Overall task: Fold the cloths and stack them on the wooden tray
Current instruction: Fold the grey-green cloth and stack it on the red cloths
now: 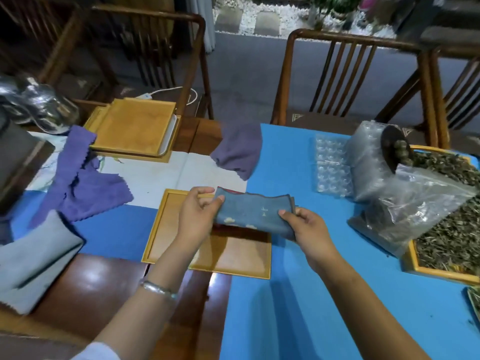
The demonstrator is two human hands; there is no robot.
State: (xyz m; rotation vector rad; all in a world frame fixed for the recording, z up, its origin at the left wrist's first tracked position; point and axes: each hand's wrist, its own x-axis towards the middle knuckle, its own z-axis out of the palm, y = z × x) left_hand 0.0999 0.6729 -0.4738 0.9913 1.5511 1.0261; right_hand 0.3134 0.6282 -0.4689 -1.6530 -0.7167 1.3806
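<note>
A folded blue cloth [253, 213] with small white cloud marks hangs just above the wooden tray [166, 229] in the middle of the table. My left hand [198, 216] pinches its left end and my right hand [304, 229] grips its right end. A red shape shows under the cloth on the tray, mostly hidden. A loose purple cloth [83, 183] lies spread at the left. A dull purple cloth [239, 152] sits crumpled behind the tray. A grey-blue cloth [33, 258] lies at the near left edge.
A second stack of wooden trays [135, 128] sits at the back left. Bubble wrap [332, 167], a plastic bag [405, 211] and a tray of dried leaves [446, 237] crowd the right side. Wooden chairs [350, 76] stand behind the table.
</note>
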